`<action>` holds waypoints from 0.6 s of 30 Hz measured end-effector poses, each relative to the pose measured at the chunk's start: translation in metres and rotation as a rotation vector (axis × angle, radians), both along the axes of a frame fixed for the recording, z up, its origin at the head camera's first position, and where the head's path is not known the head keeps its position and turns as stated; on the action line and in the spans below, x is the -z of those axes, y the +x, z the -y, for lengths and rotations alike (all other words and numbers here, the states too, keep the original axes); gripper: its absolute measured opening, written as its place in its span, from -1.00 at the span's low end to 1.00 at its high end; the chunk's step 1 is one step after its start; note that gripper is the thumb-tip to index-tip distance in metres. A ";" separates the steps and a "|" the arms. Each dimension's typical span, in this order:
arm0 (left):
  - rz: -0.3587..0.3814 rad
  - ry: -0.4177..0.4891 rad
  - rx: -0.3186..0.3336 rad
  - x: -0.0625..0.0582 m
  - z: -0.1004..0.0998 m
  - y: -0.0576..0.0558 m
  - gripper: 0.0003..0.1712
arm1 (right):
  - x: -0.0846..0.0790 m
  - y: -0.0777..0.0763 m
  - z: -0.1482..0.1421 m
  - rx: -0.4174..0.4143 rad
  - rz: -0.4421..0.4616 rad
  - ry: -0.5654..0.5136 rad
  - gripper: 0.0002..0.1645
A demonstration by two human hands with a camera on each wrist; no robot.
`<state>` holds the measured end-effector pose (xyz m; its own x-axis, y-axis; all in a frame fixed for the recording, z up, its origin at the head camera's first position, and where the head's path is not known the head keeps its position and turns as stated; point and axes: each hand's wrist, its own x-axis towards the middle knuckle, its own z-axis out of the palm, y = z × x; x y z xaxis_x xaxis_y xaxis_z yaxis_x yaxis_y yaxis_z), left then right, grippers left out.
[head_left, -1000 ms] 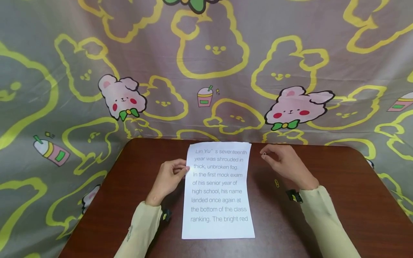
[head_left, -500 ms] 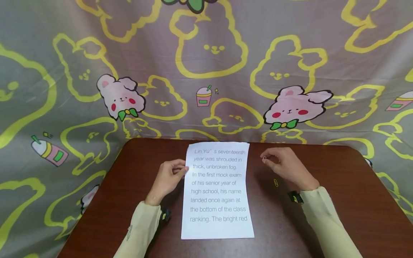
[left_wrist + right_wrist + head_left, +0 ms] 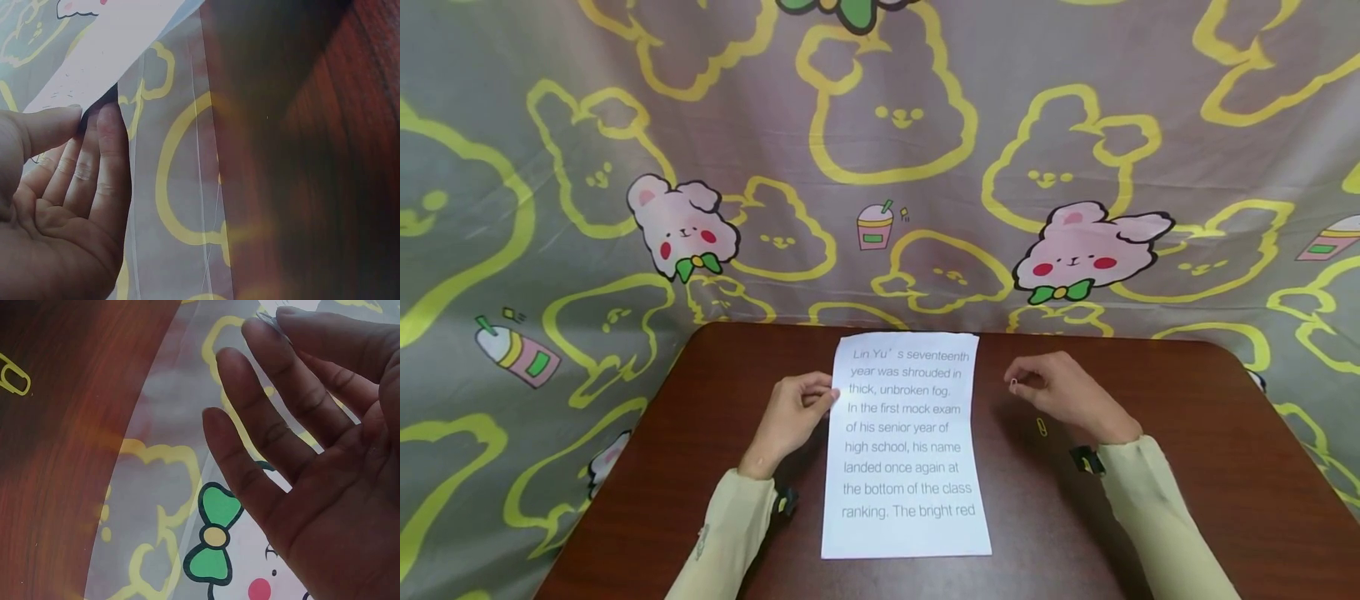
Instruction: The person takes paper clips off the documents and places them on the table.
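A printed sheet of paper (image 3: 906, 450) stands raised over the table, its text facing the head camera. My left hand (image 3: 793, 417) pinches its left edge between thumb and fingers; the left wrist view shows the thumb on the paper (image 3: 106, 59) and the fingers behind it. To the right of the sheet, apart from it, my right hand (image 3: 1067, 396) holds a small pale paper clip (image 3: 1013, 382) between thumb and fingertips. In the right wrist view that clip (image 3: 270, 320) shows as a thin wire loop. A yellow paper clip (image 3: 1042, 427) lies on the table below the right hand.
The dark brown wooden table (image 3: 700, 450) has rounded far corners. Behind it hangs a grey curtain (image 3: 925, 200) with yellow bear outlines and pink rabbits, close to the far edge. Each wrist carries a small dark camera strap (image 3: 1086, 458).
My right hand has come slightly lower with the paper clip, which now shows more between the fingertips. The left hand and the sheet have hardly moved.
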<state>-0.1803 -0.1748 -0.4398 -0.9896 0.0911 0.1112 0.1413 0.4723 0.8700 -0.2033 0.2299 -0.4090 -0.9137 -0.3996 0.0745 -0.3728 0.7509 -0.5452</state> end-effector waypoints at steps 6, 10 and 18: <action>0.006 -0.001 -0.004 0.000 0.000 0.000 -0.80 | 0.002 -0.002 0.000 -0.027 0.044 0.026 -0.85; 0.006 -0.009 -0.007 0.001 0.000 0.000 -0.80 | 0.004 -0.003 -0.002 -0.039 0.070 0.043 -0.86; 0.006 -0.019 -0.012 0.003 0.000 -0.002 -0.80 | 0.007 -0.005 -0.004 -0.073 0.136 0.055 -0.90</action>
<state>-0.1818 -0.1749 -0.4430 -0.9913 0.0810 0.1036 0.1301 0.4904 0.8617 -0.2079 0.2343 -0.4157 -0.8824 -0.4650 -0.0719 -0.3528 0.7549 -0.5528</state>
